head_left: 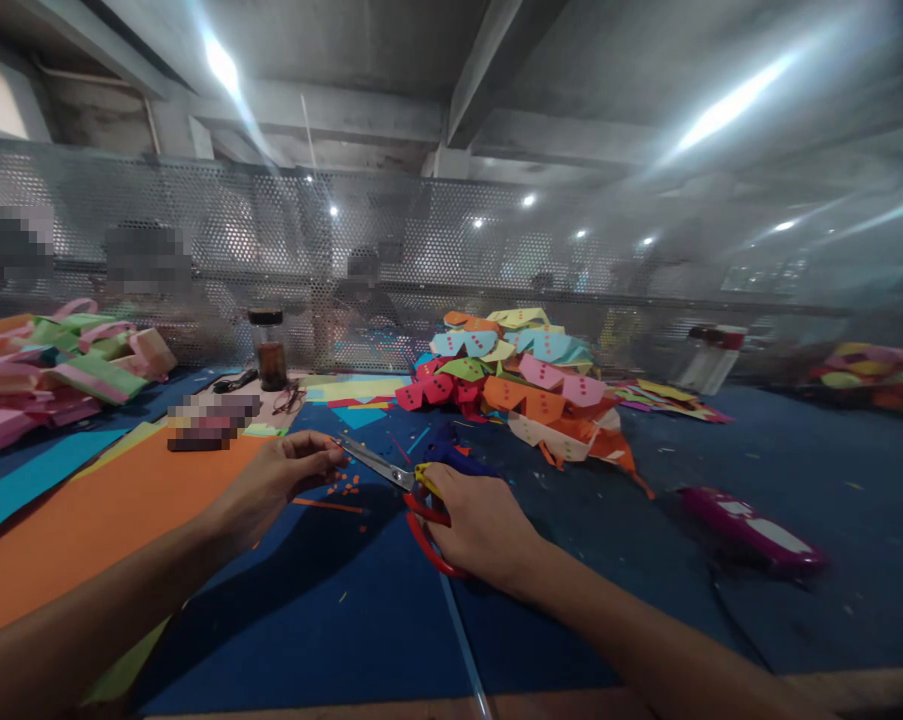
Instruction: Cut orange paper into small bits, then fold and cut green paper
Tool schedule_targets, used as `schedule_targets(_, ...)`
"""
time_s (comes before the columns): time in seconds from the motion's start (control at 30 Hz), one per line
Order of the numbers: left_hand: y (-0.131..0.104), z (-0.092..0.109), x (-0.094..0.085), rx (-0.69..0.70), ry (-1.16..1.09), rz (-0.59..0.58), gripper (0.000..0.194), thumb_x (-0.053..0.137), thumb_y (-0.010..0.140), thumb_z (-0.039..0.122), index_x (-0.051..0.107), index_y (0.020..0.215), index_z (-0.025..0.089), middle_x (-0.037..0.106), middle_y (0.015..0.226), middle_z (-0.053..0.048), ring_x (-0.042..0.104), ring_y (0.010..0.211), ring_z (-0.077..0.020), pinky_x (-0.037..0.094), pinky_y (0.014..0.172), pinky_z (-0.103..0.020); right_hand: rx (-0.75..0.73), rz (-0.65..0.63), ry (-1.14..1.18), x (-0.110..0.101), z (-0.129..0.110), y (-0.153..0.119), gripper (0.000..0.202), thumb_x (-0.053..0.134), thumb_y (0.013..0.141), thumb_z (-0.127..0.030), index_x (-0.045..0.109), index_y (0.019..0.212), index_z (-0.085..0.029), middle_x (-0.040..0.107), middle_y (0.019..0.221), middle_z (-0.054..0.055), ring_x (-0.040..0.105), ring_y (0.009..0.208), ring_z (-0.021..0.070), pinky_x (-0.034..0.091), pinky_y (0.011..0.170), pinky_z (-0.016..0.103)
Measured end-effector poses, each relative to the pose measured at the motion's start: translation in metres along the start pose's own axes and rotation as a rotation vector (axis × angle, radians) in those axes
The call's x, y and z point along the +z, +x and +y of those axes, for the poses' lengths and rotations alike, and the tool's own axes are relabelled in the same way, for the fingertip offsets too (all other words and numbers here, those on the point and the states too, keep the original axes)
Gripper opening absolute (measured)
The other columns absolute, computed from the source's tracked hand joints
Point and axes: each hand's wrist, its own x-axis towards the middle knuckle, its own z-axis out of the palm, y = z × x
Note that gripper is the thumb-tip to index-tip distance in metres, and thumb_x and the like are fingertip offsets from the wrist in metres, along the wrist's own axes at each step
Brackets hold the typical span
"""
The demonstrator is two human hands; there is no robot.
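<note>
My right hand [485, 525] is closed round the red and yellow handles of a pair of scissors [380, 464], whose blades point up and to the left. The blade tips reach the fingertips of my left hand [290, 478], which is pinched together; whatever it holds is too small to make out. Small orange paper scraps [350, 485] lie on the blue table [331, 620] beneath the blades. Left of my left hand are large orange sheets [136, 500]. Beyond my right hand sits a pile of colourful paper glasses [526, 385].
Folded pink and green paper [98, 365] is heaped at the far left. A dark-lidded jar [271, 350] stands behind my left hand. A purple device [751, 530] lies on the right. A perforated metal screen [391, 230] runs along the back, with people behind it.
</note>
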Motion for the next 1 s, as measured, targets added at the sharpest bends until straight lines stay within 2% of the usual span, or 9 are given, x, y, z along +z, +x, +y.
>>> schedule_targets(0.23,-0.0006,-0.0007,-0.0015,0.015,-0.041,-0.007,0.020,0.084,0.066,0.029,0.072,0.077,0.018,0.071,0.074,0.000,0.063,0.067,-0.0107,0.050,0.070,-0.021,-0.004,-0.005,-0.033,-0.0015,-0.0016,-0.0004,0.035,0.052,0.087,-0.036,0.056,0.117,-0.019,0.065,0.110,0.008,0.062,0.094,0.0226,0.042,0.073,0.029)
schedule_targets(0.5,-0.0001,-0.0015,-0.0012,0.015,-0.035,-0.005,0.018,0.083,0.066,0.027,0.073,0.077,0.017,0.070,0.071,0.000,0.063,0.066,-0.0111,0.049,0.068,-0.022,-0.010,0.006,-0.041,-0.0026,-0.0029,-0.0005,0.022,0.052,0.085,-0.028,0.059,0.104,-0.021,0.069,0.097,0.004,0.064,0.084,0.0201,0.034,0.064,0.028)
schedule_targets(1.0,0.0016,-0.0031,-0.0015,0.007,-0.046,-0.003,0.018,0.083,0.065,0.025,0.072,0.076,0.017,0.070,0.070,0.001,0.062,0.066,-0.0104,0.049,0.069,-0.021,0.009,-0.010,-0.100,-0.0005,-0.0007,0.0006,0.021,0.053,0.084,-0.029,0.060,0.102,-0.021,0.071,0.085,0.004,0.065,0.074,0.0203,0.024,0.058,0.029)
